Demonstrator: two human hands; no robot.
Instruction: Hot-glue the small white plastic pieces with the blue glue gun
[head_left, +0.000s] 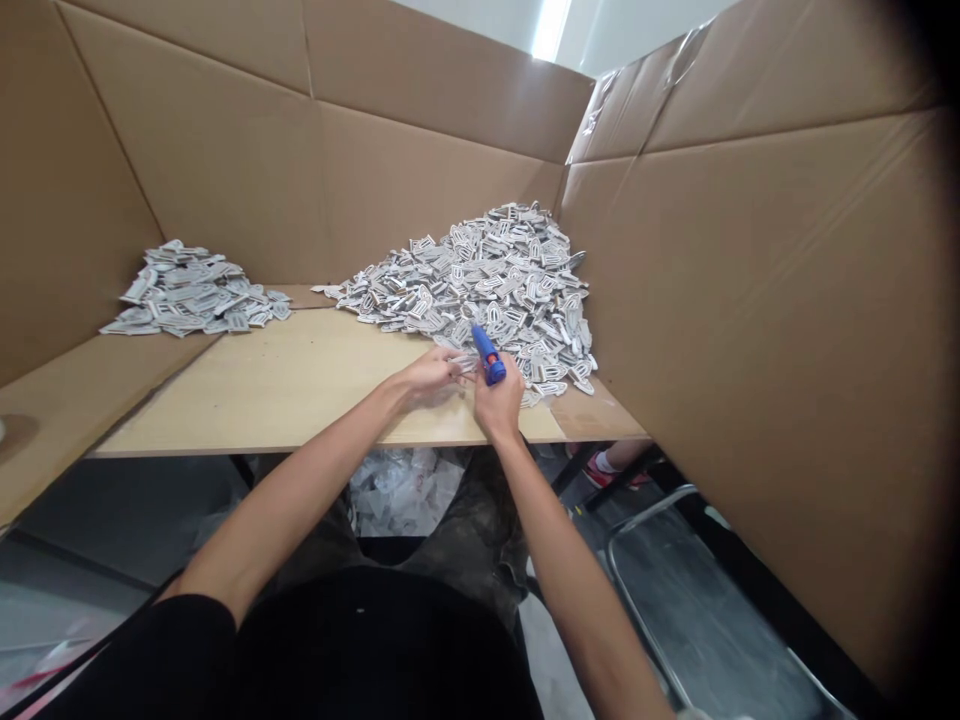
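My right hand [500,400] is closed around a blue hand tool [489,354] with a small red part near its lower end. Its exact kind is not clear, and its other end points away over the pile. To its left, my left hand [431,372] pinches a pale grey slotted piece [465,362], which meets the fingers of my right hand. Just beyond both hands rises a large pile of similar flat slotted pieces [495,280].
A smaller pile of such pieces [191,290] lies at the left on the wooden tabletop [300,385]. Tall cardboard walls [450,150] enclose the back and sides. Below the front edge are white plastic scraps [405,490]; a metal-framed chair [690,590] stands right, near another person's shoe [600,472].
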